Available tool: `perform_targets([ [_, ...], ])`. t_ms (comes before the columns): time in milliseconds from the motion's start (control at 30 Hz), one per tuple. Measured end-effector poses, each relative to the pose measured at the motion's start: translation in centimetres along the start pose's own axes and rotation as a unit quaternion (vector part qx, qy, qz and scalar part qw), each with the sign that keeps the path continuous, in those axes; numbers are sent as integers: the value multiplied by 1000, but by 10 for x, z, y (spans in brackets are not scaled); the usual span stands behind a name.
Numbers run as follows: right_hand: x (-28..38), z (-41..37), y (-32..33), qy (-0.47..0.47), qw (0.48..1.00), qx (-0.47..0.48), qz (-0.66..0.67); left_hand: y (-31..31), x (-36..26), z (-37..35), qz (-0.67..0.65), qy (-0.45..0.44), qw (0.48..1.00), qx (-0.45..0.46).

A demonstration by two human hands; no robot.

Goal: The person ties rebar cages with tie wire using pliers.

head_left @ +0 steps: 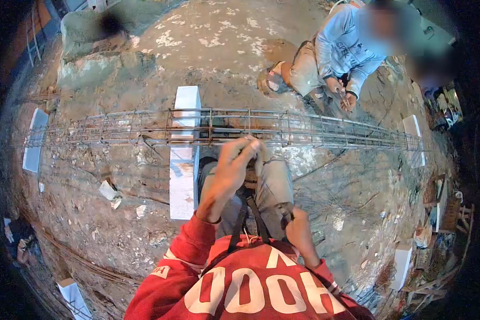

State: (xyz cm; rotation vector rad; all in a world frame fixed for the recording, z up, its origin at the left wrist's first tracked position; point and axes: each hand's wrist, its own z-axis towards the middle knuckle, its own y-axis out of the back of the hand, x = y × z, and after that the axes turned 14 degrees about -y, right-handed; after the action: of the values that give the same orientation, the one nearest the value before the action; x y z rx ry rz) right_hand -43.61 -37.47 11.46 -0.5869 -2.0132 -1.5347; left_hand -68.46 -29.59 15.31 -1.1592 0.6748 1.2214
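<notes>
We worked over a long steel rebar cage point(210, 128) that lay crosswise in front of our knees, passing over a white middle block point(183, 186), with a left-end block point(32, 157) and a right-end block point(412, 126) near its two ends. Our left hand point(236, 160) reached up to the cage's near side, its thumb and forefinger drawn together at the lowest bars; we could not tell whether a bar or a bit of wire sat between those fingertips, or whether they truly touched the steel. Our right hand point(298, 229) was lower, beside the right knee, its fingers curled round a dark object point(285, 212) whose shape was too small to make out. Across the cage, toward the right, a co-worker point(346, 45) sat low, both hands close together in front and well apart from ours.
</notes>
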Motion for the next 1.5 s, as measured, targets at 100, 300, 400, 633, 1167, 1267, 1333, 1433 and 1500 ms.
perform_targets([
  [100, 4, -7, -9, -110, 985, 92, 92, -2, 12, -7, 10, -18, 997, 73],
  [300, 75, 35, 30, 12, 953, 38, 301, -6, -3, -13, -110, 86, 984, 113],
  [400, 93, 50, 15, 60, 952, 90, 288, -16, -10, -11, -67, 24, 988, 135],
  [633, 79, 54, 1, 66, 959, -54, 270, -16, 6, -28, 5, 89, 995, -36],
  [1167, 42, 48, 29, -306, 737, 462, 388, 18, 13, -31, -121, 36, 947, 297],
  [1267, 55, 42, -18, -205, 571, 475, 638, -1, 29, -37, -116, 71, 983, 123],
  [1333, 85, 40, -19, -157, 739, 250, 605, -2, 26, -37, -17, 73, 997, 16],
  [1433, 87, 42, -12, -99, 893, 134, 418, 2, 23, -40, 63, 43, 997, 23],
  [1500, 92, 44, -4, -125, 935, 74, 322, 6, 23, -38, 77, 23, 995, 58],
])
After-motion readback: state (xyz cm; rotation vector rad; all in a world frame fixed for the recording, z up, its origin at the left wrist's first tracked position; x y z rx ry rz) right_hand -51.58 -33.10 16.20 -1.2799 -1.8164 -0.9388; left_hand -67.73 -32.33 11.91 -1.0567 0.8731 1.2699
